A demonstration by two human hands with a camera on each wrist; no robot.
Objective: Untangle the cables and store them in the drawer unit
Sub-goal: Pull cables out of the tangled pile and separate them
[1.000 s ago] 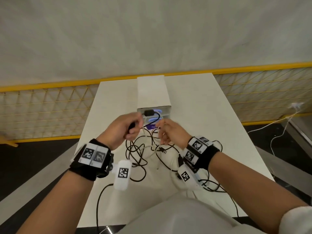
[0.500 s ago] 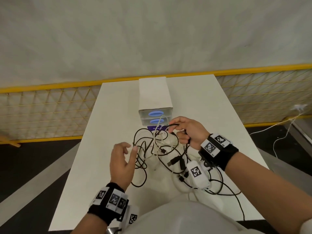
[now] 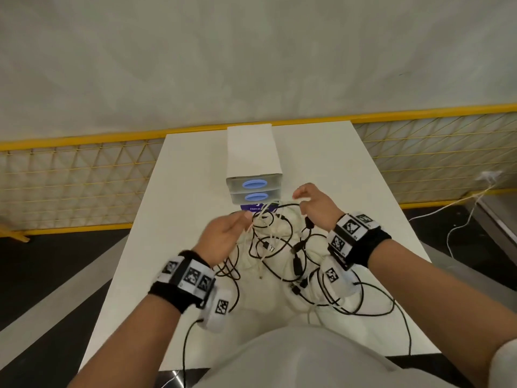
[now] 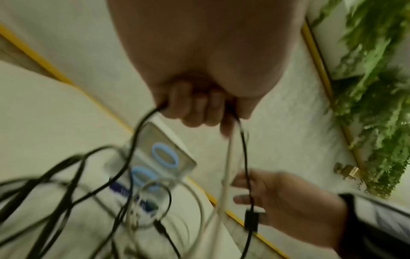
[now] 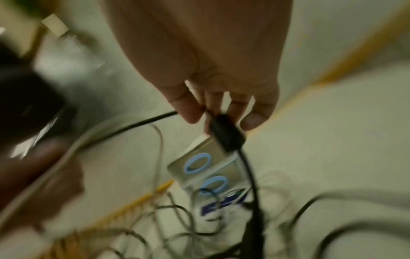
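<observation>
A tangle of black and white cables [image 3: 275, 249] lies on the white table [image 3: 321, 163] in front of a small white drawer unit [image 3: 253, 152] whose two clear drawers with blue oval handles [image 3: 254, 184] are closed. My left hand [image 3: 246, 219] is at the tangle's left. In the left wrist view its curled fingers [image 4: 195, 108] grip a black cable [image 4: 244, 154] and a white cable [image 4: 228, 157]. My right hand [image 3: 300, 203], at the tangle's right and close to the drawer fronts, pinches a black cable at its thick plug [image 5: 226, 135], lifted off the table.
A purple card [image 3: 257, 208] lies under the cables at the foot of the drawer unit. Yellow mesh fencing [image 3: 70, 177] runs behind the table. A white cord [image 3: 461, 217] trails on the floor at right. Black cable loops [image 3: 377, 303] reach the table's near right edge.
My left hand, which had dropped open toward the near table edge, has come forward to the tangle and closed on cables. The right hand has shifted slightly right, still holding the black cable.
</observation>
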